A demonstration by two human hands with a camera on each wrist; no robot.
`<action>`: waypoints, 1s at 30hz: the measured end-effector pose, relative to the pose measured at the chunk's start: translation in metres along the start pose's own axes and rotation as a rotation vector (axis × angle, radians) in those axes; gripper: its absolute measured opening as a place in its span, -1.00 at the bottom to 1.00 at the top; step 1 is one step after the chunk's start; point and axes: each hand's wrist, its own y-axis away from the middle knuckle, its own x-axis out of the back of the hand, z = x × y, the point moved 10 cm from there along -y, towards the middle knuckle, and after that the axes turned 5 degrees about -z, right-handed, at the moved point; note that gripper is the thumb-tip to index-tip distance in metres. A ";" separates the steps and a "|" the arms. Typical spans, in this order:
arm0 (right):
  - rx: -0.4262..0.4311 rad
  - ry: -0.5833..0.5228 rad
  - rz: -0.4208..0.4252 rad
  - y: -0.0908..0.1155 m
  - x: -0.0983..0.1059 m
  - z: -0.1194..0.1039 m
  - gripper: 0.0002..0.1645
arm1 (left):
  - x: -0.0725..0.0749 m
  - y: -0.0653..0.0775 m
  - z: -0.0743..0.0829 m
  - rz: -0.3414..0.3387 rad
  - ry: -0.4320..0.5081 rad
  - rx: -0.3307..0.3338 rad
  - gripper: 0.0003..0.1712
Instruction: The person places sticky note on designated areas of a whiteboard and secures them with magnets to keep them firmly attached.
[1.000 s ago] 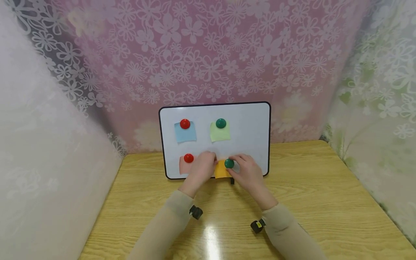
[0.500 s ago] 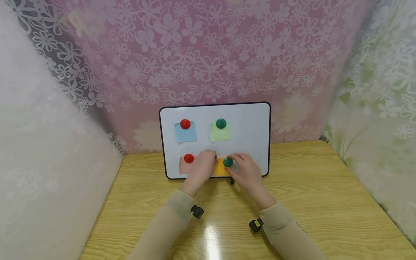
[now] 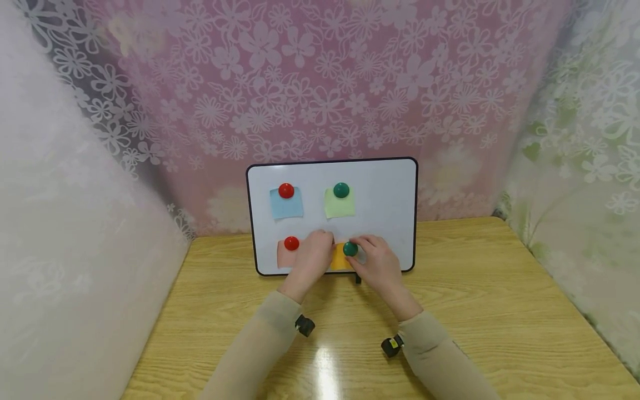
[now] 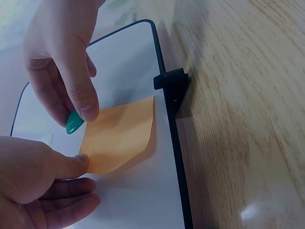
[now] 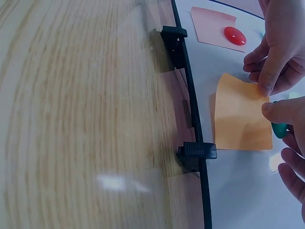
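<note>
My left hand (image 3: 314, 254) pinches the upper left corner of an orange sticky note (image 4: 121, 136) near the bottom of a whiteboard (image 3: 385, 194). Between thumb and fingers, my right hand (image 3: 382, 265) holds a round green magnet (image 3: 350, 249) at the note's top edge. In the left wrist view the note's lower part curls away from the board. Whether the magnet touches the board I cannot tell. Left of my left hand, a red magnet (image 3: 291, 243) sits on a pink note (image 3: 285, 258), which that hand partly covers in the head view.
Higher on the board, a red magnet (image 3: 286, 190) sits on a blue note (image 3: 287, 209) and a green magnet (image 3: 341, 190) on a light green note (image 3: 340, 208). Black feet (image 5: 198, 150) support the board on the wooden table (image 3: 475, 289). Flowered curtains (image 3: 320, 83) surround it.
The orange note and the green magnet have shifted slightly up the board, the magnet also a little left with my right hand. My left hand keeps its pinch and has barely moved.
</note>
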 end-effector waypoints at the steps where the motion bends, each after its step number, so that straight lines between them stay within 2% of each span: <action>1: 0.000 0.000 0.000 0.000 -0.001 0.000 -0.48 | 0.000 0.000 -0.001 -0.003 0.001 0.004 -0.89; 14: -0.021 0.007 -0.013 -0.002 -0.008 0.004 -0.49 | -0.004 -0.001 -0.003 0.029 -0.001 -0.019 -0.89; 30: -0.023 0.008 0.003 -0.005 -0.012 0.006 -0.52 | -0.001 -0.001 -0.002 0.046 0.006 -0.023 -0.87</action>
